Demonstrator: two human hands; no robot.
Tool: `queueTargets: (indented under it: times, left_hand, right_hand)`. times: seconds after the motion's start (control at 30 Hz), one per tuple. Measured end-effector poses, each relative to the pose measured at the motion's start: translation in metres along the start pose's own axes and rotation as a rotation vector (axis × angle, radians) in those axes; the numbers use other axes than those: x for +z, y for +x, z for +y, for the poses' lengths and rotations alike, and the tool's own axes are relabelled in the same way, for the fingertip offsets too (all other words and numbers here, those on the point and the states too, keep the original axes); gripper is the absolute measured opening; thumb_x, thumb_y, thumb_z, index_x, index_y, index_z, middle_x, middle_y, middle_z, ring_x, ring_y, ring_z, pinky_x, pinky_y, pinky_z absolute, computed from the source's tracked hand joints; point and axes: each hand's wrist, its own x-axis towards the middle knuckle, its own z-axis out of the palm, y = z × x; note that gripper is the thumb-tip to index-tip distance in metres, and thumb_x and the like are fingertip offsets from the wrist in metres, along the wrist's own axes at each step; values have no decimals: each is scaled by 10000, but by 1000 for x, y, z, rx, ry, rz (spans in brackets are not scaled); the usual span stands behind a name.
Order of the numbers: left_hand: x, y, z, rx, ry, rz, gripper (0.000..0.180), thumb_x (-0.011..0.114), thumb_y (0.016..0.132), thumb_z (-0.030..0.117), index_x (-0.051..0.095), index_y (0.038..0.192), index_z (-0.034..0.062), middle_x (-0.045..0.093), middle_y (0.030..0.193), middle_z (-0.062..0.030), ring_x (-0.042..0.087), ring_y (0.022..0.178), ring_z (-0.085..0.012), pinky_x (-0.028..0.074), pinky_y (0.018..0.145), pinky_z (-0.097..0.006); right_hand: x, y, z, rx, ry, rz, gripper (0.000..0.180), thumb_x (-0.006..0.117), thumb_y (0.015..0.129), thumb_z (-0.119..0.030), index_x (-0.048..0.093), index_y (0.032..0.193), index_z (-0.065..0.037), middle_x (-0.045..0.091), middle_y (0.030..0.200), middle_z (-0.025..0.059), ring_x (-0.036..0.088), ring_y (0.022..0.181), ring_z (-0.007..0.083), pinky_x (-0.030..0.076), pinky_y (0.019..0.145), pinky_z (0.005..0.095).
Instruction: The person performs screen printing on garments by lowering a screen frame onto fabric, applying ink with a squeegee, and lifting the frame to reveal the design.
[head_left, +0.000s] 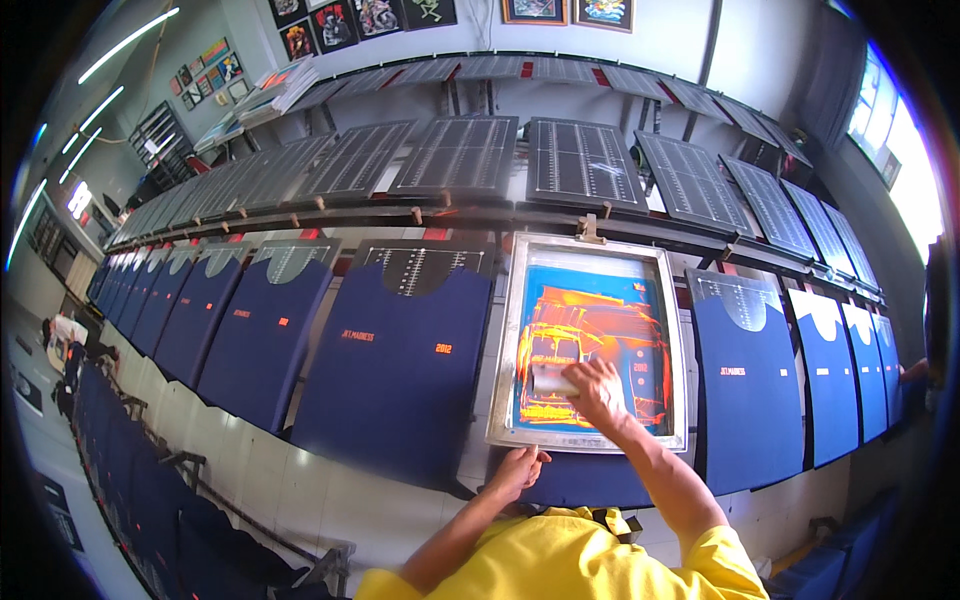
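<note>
— Where is the squeegee (552, 380)?
— In the right hand (597, 395), whose fingers are closed round the pale tool; its end sticks out to that hand's left.
— And what lies under it?
— The blue screen mesh (575, 278), streaked with orange ink (585, 312), mostly beyond the right hand and to both sides of it. A metal frame (508, 345) surrounds all of this.
— What about the left hand (515, 475)?
— It is nearer the person, at the frame's near edge, fingers bent. Whether they pinch the rim or merely touch it, one cannot tell.
— Which step is in hand, then?
— Judging by the smears, working ink across the mesh; the stroke's direction does not show.
— And the next move?
— It probably calls for even pressure from the right hand and no shift of the frame.
— Farther out?
— A navy shirt panel (395, 380) lies left of both hands, another navy panel (745, 410) to their right. Beyond the hands, a clamp (588, 228) sits at the frame's far edge, with dark ruled boards (580, 160) behind it.
</note>
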Motion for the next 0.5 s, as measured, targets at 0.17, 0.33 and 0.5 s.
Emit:
queueTargets:
  times: [0.17, 0.33, 0.5]
  left_hand:
    - [-1, -1, 1, -45, -99, 42, 367, 370, 1107, 340, 527, 972, 38, 358, 575, 43, 318, 444, -64, 251, 405, -232]
    - [2, -4, 4, -59, -97, 66, 338, 361, 1111, 305, 527, 970, 45, 362, 584, 40, 319, 448, -66, 262, 406, -230]
    - [3, -7, 3, -60, -137, 65, 327, 362, 1111, 281, 531, 976, 37, 380, 607, 32, 341, 479, -66, 283, 433, -221]
  right_hand:
    - [27, 48, 39, 76, -37, 91, 401, 815, 651, -114, 676, 1027, -125, 674, 991, 23, 607, 980, 266, 457, 864, 428]
    - [50, 63, 47, 75, -58, 46, 420, 850, 634, -140, 684, 1020, -136, 675, 1008, 26, 599, 995, 261, 450, 858, 427]
    - [44, 76, 57, 95, 8, -106, 302, 816, 676, -164, 719, 959, -129, 708, 930, 73, 662, 938, 296, 466, 882, 454]
